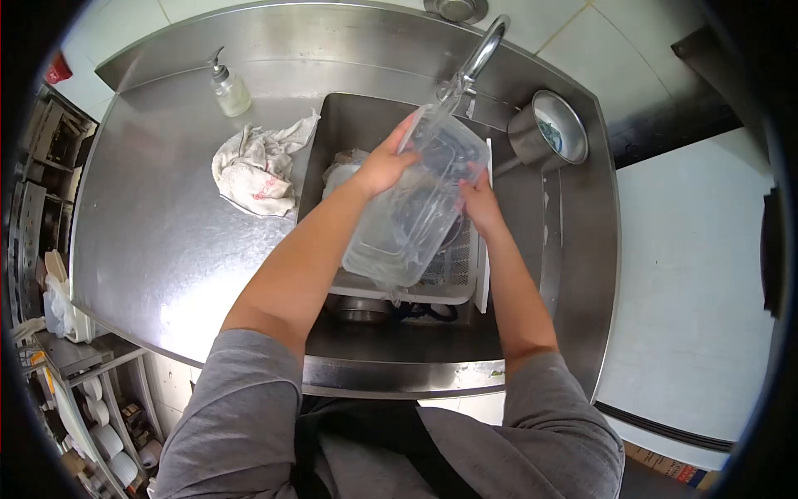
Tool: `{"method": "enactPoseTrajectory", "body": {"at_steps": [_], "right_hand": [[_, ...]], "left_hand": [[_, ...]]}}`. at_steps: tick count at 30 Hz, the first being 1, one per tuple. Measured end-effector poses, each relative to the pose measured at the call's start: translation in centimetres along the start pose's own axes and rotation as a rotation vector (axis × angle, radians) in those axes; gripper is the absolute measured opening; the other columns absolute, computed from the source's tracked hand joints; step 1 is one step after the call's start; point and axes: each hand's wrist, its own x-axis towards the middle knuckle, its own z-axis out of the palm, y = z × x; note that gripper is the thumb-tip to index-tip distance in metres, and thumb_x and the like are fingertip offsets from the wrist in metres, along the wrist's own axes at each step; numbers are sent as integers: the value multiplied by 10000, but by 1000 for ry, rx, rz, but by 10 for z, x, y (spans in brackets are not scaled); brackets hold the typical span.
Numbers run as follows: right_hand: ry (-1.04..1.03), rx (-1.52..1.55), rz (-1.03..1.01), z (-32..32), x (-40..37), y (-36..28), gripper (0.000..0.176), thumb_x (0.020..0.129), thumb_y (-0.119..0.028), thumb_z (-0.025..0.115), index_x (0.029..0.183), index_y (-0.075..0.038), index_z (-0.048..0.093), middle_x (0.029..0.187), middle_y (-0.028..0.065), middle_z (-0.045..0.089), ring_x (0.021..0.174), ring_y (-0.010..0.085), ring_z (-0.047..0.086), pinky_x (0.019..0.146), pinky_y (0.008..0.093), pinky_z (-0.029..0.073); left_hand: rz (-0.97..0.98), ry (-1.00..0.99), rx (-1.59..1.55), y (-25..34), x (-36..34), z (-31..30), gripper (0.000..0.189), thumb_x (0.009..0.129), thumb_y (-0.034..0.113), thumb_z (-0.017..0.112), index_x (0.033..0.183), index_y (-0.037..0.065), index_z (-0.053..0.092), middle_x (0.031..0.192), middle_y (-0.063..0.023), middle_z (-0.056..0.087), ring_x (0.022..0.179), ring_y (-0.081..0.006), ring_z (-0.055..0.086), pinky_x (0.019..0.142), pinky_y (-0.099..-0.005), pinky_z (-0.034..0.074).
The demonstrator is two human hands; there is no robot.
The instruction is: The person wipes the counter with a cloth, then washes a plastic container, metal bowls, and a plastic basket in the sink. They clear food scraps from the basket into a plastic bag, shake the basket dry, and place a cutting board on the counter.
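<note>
A clear plastic container (399,220) is tilted under the running tap (484,51), above the sink. My left hand (385,166) grips its left wall near the upper end, with the thumb on the inner side. On the opposite side, my right hand (480,200) is closed on the right edge. Water runs from the spout into the upper end and spills off the lower end. Below the container, a white perforated basket (453,287) sits in the sink, partly hidden by it.
A crumpled white cloth (253,170) and a soap pump bottle (230,90) rest on the steel counter (158,216) at left. At right stands a metal pot (536,137). A metal bowl (363,309) shows under the basket's front edge. The sink's front rim (407,376) is close to my body.
</note>
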Motion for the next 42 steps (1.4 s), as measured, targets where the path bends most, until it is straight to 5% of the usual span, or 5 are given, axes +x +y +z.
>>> {"method": "enactPoseTrajectory", "body": {"at_steps": [10,15,22,30,42], "right_hand": [[577,-529,-807,-51,79,-109,264,928,-230,554,993,-14,693,947,148,686,921,288,650,836,367,493],[151,-1598,146,-181,193,-87,368,911,-252,549,1126,27,655,1211,241,608,1116,377,600,905,411,479],[176,-1430,153,-199,222,-67,461,885,-283,574,1209,45,596,1244,257,586,1161,398,566,941,422,459],[136,-260,-400,-78,-26,-106,494,880,-206,653,1285,0,461,1140,135,610,1010,211,613,862,366,501],[-176,277,162,149,-149,10,430,927,-60,489,1347,25,453,1263,191,548,1103,231,560,943,349,432]], "left_hand": [[-402,188,178,-27,-48,-16,568,945,100,439,1493,121,292,1167,-165,599,892,-209,617,802,-299,501],[44,152,269,3,-107,22,712,810,-52,543,1462,179,373,1388,-229,391,1261,-365,426,1024,-414,374],[419,139,523,16,-141,30,783,692,-110,547,1408,199,474,1294,-190,439,1187,-377,456,1054,-403,341],[-173,447,259,24,-111,25,583,991,237,467,1516,190,219,1385,-202,385,1309,-356,364,1113,-402,257],[-216,414,-5,-23,-148,34,520,1034,324,396,1500,171,223,1445,-129,393,1321,-235,392,1094,-337,296]]}}
